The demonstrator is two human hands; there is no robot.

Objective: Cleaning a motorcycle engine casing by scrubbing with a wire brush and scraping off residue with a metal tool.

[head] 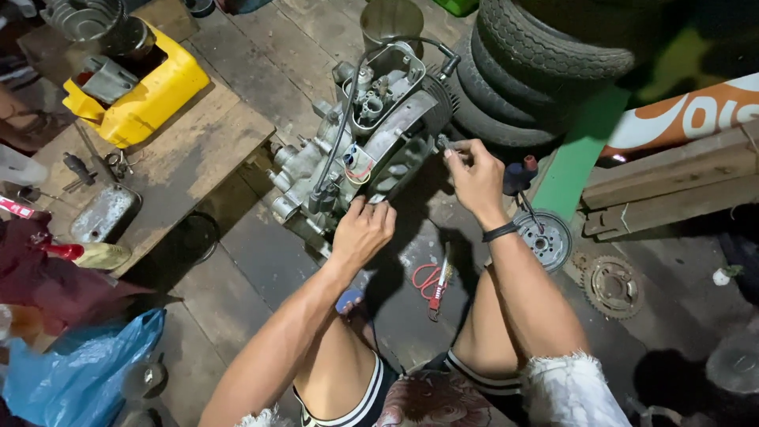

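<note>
- Wooden plank floor (237, 261) underneath everything, dark and oil-stained; no worktop in use, all work done low down between the bare knees.
- Stack of tyres (530, 71) at upper right, lying flat one on another, just behind the engine; probably serving as a backstop, though contact cannot be confirmed.
- Grey metal engine block (364, 134) resting on the floor at centre, just ahead of the knees. Long axis running diagonally, from lower left near the plank platform up to the right toward the tyres; open cover side with valve parts turned up toward the camera, likely so the inside stays reachable. Black cable looped over the top.
- Raised plank platform (174, 134) at left, carrying a yellow container (138, 95) full of grey parts, plus a small metal tray (101, 213) and loose tools; set within arm's reach.
- Blue plastic bag (79, 372) crumpled at lower left.
- Toothed sprocket (610, 286) and a round hub plate (547, 239) lying flat on the floor at right, apart from the engine.
- Left hand (362, 231) pressed against the lower edge of the engine, fingers curled over the rim, apparently steadying it; grip closed onto the casing.
- Right hand (474, 175), black band at the wrist, raised beside the engine's right flank; fingertips pinched on a small metal part (444, 144) at the casing, too small to identify.
- Red-handled pliers (431, 283) lying on the floor between the knees, untouched.
</note>
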